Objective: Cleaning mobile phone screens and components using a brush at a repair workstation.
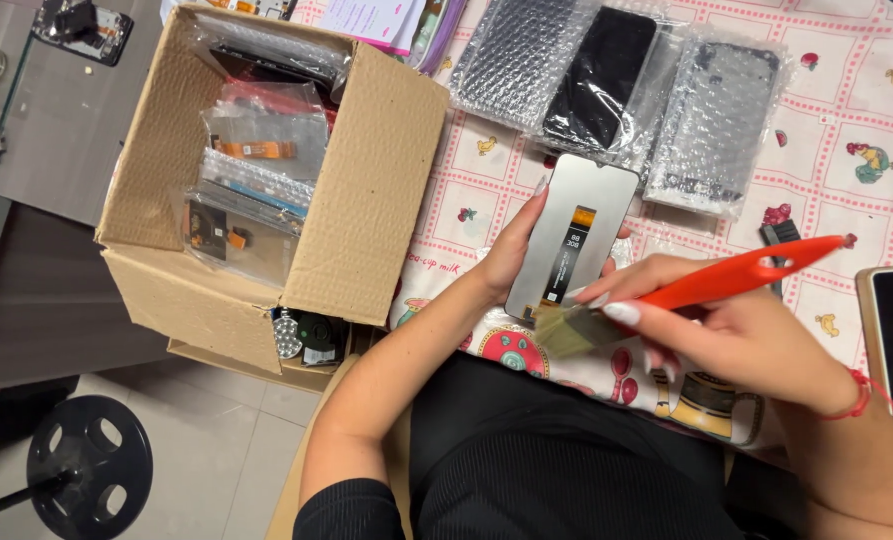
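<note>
Brown corrugated cardboard box (267,190) fills the upper left of the frame, its flaps open, stuffed with clear bags of flat phone parts with orange ribbon cables. To its right I see the white tablecloth with red dotted squares and small cartoon prints (867,110), and on it, at top centre, three bubble-wrapped phone panels (617,90) lying side by side.

At the middle of the frame my left hand (512,255) holds up a grey rectangular phone screen panel with a black and orange flex strip down its back (572,235); the fingers wrap its left edge and the thumb side is hidden behind it, so the panel is off the cloth, tilted towards me. My right hand (737,335) is closed round a flat paintbrush with a red-orange plastic handle (727,283), index finger pressed along the ferrule, the tan bristles touching the panel's lower edge.

I judge the risk to be the flex strip: bristles catching its end could lift or crease it. The edge-only hold looks light, so a firm stroke might push the panel out of the fingers onto my lap.
</note>
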